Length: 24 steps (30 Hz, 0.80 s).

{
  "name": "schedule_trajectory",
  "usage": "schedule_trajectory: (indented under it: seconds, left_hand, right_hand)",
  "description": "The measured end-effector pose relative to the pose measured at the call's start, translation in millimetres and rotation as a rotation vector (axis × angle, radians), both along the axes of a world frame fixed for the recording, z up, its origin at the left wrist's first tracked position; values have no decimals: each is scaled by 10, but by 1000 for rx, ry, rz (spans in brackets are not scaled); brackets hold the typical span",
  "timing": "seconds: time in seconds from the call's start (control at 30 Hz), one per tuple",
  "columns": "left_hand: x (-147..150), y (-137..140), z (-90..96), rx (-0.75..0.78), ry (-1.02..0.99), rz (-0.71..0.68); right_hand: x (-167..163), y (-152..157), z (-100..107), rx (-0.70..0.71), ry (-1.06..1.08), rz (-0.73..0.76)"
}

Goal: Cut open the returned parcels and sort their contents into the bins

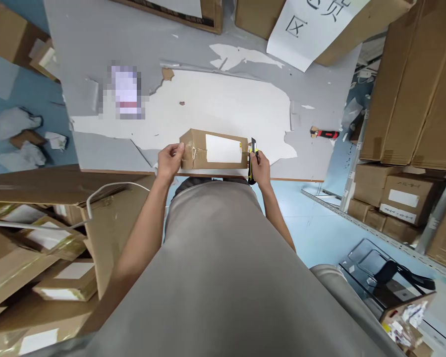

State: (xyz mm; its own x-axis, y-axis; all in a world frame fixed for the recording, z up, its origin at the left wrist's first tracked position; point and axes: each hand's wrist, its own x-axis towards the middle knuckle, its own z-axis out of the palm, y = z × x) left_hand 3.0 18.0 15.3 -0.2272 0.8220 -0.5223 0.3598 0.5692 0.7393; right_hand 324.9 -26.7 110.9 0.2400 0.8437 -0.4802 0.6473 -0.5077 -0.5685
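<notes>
A taped cardboard box lies at the frame's centre, along the desk's near edge. The left hand grasps its left end; the right hand, wrapped around a box cutter, is at its right end. The grey desk has a torn white patch. A red-and-black tool lies at right. Cartons fill shelving at the right; a large open carton of parcels stands lower left, over blue floor.

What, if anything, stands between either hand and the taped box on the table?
The box cutter in the right hand sits between that hand and the taped box, at its right end. Nothing visible separates the left hand from the box.
</notes>
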Motion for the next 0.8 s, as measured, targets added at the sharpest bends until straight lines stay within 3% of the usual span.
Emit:
schedule_trajectory:
  seconds: [0.2, 0.3, 0.4, 0.57, 0.67, 0.8]
  left_hand:
    - [604, 217, -174, -124, -276, -118]
    - [614, 217, -80, -32, -263, -181]
    - [544, 144, 127, 103, -270, -201]
    - [583, 41, 395, 158, -254, -282]
    - [614, 24, 392, 157, -224, -312]
    - [580, 1, 315, 157, -235, -329]
  right_hand:
    - [290, -126, 199, -37, -169, -54]
    - [327, -122, 220, -65, -195, 17]
    - [273, -78, 314, -29, -277, 95]
    - [-31, 120, 606, -19, -353, 368]
    - [-291, 282, 719, -102, -363, 582]
    - [-560, 430, 695, -189, -419, 800]
